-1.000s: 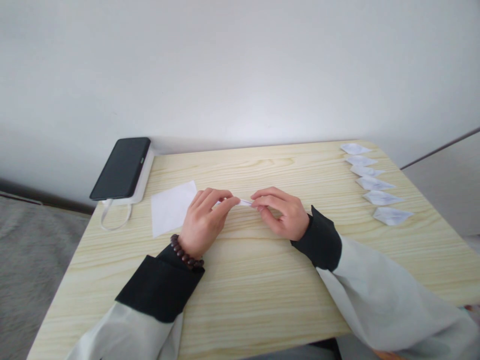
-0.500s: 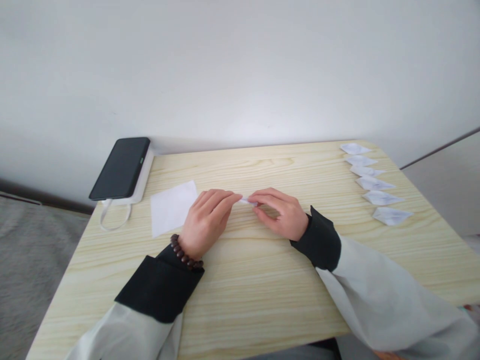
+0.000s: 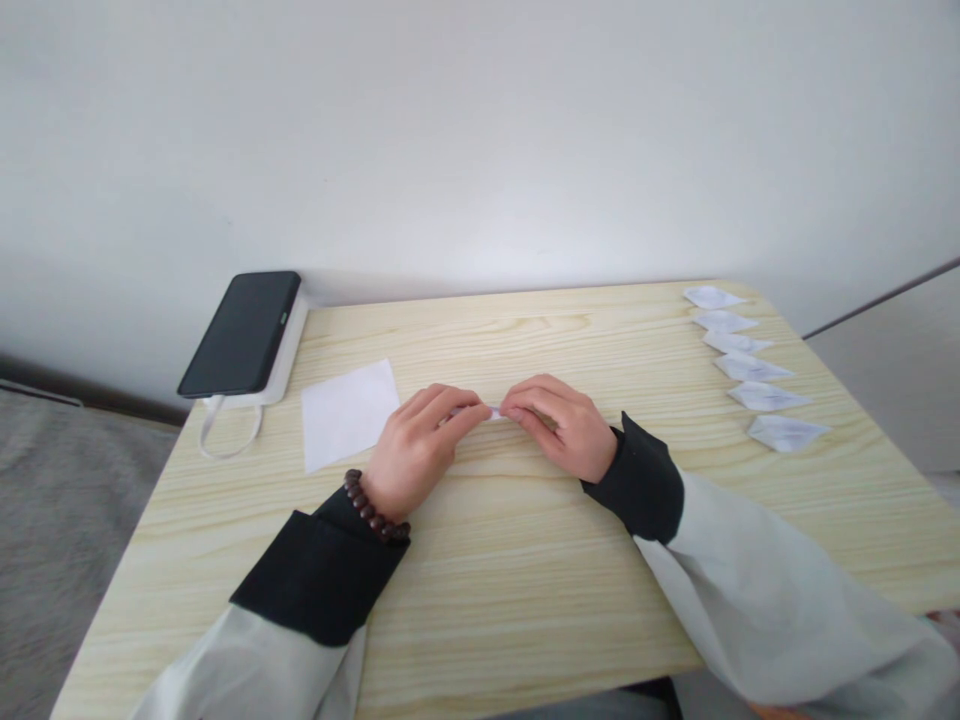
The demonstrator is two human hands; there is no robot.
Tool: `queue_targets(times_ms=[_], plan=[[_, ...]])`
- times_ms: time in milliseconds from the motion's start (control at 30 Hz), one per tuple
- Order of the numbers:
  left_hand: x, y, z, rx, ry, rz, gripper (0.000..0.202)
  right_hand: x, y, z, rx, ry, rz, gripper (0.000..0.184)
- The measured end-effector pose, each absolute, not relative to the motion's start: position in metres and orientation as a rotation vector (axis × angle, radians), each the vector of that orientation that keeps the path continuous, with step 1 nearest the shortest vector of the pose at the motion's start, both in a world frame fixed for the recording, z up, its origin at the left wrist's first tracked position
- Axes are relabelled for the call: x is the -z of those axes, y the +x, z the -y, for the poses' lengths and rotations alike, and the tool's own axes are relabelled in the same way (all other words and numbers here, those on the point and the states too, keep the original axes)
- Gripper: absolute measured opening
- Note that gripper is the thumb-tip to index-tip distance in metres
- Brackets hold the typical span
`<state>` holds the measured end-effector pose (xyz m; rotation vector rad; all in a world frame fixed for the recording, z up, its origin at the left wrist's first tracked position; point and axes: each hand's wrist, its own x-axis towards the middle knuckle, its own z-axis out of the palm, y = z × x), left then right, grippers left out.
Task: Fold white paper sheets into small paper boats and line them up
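Observation:
A small piece of folded white paper [image 3: 496, 412] is pinched between my two hands, just above or on the wooden table; most of it is hidden by fingers. My left hand [image 3: 424, 435], with a dark bead bracelet at the wrist, grips its left end between thumb and fingers. At its right end, my right hand [image 3: 562, 425] closes thumb and fingertips on it. Beside my left hand lies a flat white sheet of paper [image 3: 349, 415]. Several folded white paper boats [image 3: 769, 397] stand in a column on the right.
The light wooden table [image 3: 525, 580] reaches back to a white wall [image 3: 480, 150]. A black phone [image 3: 241, 335] rests on a white box-shaped thing [image 3: 289, 350] at the left, with a white cable loop [image 3: 229, 455] in front. Grey carpet [image 3: 67, 530] shows beyond the left edge.
Both hands have come closer together around the folded paper, my left hand shifting slightly right and down. My right thumb has closed up to its fingertips. The paper boats stay in place.

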<state>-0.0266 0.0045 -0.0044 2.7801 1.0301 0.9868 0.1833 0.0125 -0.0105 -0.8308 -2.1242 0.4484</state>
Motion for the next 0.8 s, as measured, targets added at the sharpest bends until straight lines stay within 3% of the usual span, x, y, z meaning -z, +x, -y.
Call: queue_targets(times_ms=[800], plan=[[0.0053,-0.0229,-0.0031,-1.027,2.812,-1.147,0.031,0.0075,0.1825,-0.0105,-0.506,-0.945,1.989,0.01]])
